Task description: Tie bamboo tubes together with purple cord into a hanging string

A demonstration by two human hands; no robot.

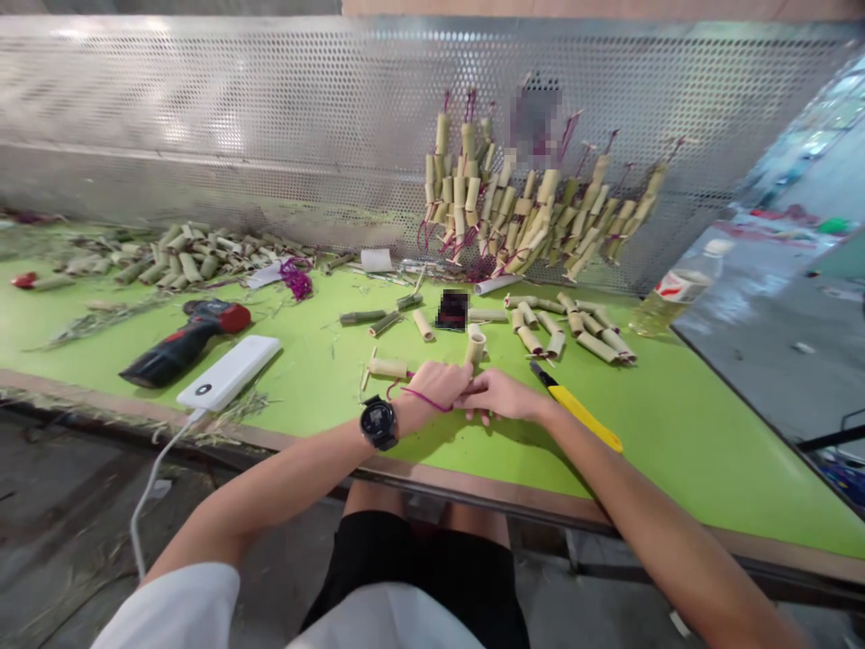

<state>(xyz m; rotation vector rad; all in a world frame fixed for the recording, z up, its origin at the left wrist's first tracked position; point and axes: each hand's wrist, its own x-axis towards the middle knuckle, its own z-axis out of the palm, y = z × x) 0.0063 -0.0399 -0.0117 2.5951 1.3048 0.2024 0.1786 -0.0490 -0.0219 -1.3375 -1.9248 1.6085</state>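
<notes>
My left hand (439,386) is closed, its fingers around the lower part of a short bamboo tube (476,346) that stands upright with its open end up. My right hand (504,395) meets it from the right, thumb and fingers pinched together against the left fingertips; whatever lies between them is hidden. A purple cord (425,397) loops over the back of my left hand. Its other end runs to a bamboo piece with a small crossbar stick (388,368), lying just left of that hand. A yellow utility knife (587,418) rests right of my right hand.
Behind my hands lie loose bamboo tubes (423,325) and strung bamboo figures (595,332). More strung figures (533,212) hang on the perforated metal panel (304,117). Left are a cordless drill (186,341), white power bank (230,371) and bamboo pile (182,252). A bottle (682,288) stands right.
</notes>
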